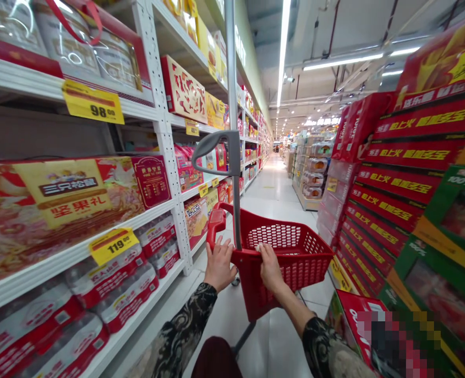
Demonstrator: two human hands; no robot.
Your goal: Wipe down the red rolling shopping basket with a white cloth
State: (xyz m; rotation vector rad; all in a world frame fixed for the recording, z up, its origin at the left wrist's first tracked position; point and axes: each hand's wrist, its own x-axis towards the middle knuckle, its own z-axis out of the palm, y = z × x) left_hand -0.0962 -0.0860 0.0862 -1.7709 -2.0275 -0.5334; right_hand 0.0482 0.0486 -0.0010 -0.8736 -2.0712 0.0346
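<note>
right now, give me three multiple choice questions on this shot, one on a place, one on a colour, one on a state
1. Where is the yellow price tag reading 119?
A) on the floor
B) on the white metal shelf edge
C) on the stacked boxes at right

2. What colour is the plastic mesh shopping basket?
A) blue
B) green
C) red

3. How is the person's left hand placed?
A) curled round the curved plastic grip
B) hanging free
C) holding a box

1 B: the tag sits on the shelf edge.
2 C: its mesh walls show red.
3 A: the fingers wrap the grip.
</note>
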